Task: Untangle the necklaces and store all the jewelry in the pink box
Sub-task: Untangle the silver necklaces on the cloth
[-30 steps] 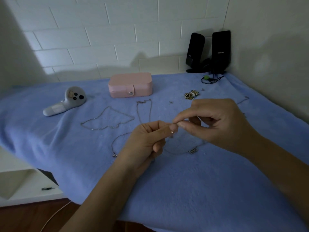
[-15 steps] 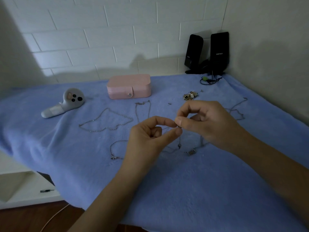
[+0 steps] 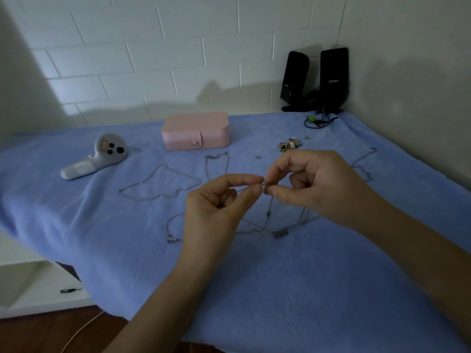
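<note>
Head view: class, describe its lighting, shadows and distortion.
Head view: dim, bluish light; broad shadows cross the white brick wall behind the rounded pink box; brick lines bow from the wide lens; the thin silver chain barely resolves.

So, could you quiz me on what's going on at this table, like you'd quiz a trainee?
1. True or false: the pink box stands open.
2. What do the left hand and right hand pinch between them? A) thin chain B) a ring C) a cable
3. Fill in: the two black speakers stand in the far ___ corner.
Key: 1 false, its lid is down and snapped; 2 A; 3 right.
</note>
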